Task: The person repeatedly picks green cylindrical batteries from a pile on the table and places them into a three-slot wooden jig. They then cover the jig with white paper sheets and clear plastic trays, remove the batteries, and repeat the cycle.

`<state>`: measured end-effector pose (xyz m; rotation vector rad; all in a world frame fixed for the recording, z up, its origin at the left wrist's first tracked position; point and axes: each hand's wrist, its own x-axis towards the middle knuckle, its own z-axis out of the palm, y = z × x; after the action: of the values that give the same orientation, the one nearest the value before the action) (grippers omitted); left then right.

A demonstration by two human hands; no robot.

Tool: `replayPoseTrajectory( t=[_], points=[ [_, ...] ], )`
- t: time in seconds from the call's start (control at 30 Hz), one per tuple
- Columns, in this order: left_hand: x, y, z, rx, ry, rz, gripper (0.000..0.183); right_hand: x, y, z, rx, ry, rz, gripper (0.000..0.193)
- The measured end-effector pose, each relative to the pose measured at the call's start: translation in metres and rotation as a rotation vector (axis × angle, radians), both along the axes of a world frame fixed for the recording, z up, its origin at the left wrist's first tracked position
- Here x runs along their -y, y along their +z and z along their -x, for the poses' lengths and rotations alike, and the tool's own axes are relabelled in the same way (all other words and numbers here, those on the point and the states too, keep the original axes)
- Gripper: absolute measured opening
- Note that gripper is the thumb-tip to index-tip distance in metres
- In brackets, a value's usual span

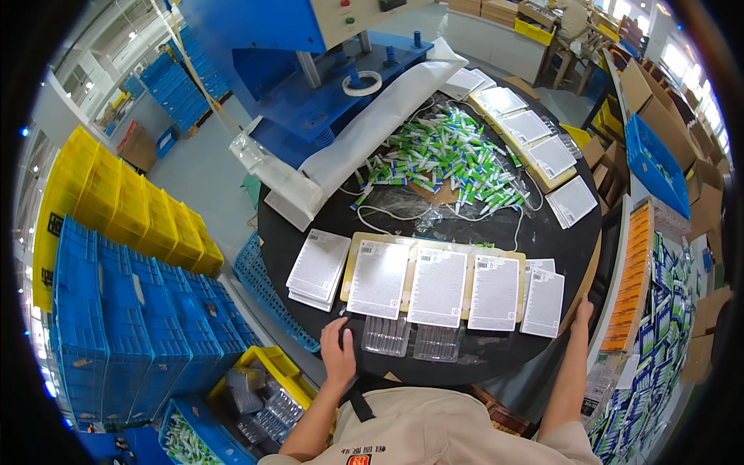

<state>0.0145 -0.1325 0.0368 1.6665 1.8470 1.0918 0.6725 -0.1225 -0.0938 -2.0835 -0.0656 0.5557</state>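
My left hand (337, 350) rests at the near edge of the round black table (496, 360), fingers a little bent and apart, holding nothing. Beside it lie clear plastic blister trays (385, 335). My right hand (583, 311) is closed at the table's right rim, its fingertips mostly hidden. Ahead of me a pale yellow mold (412, 246) carries white printed cards (436, 287). A stack of cards (318, 262) lies to its left, and more cards (542, 302) lie to its right.
Green and white small tubes (457, 159) are heaped mid-table. Another mold with cards (527, 128) sits at the far right. A blue press (310, 101) stands at the back left. Blue crates (116, 325) and yellow crates (116, 201) line the left; a long bin of packs (659, 325) is right.
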Motion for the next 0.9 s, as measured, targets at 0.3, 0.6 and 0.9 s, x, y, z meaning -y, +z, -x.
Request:
replayPoseTrajectory(
  t=[0.3,0.6,0.9],
  points=[
    [-0.009,-0.034,0.056,0.537,0.391,-0.025,0.029,0.042,-0.057,0.010,-0.178,-0.145,-0.276,0.027],
    [0.099,-0.130,0.136,0.999,1.018,0.333,0.047,0.152,0.057,0.255,-0.684,0.516,0.244,0.030],
    [0.099,-0.150,0.086,1.610,0.937,0.653,0.071,0.006,0.172,0.166,0.761,0.772,-0.073,0.023]
  ],
)
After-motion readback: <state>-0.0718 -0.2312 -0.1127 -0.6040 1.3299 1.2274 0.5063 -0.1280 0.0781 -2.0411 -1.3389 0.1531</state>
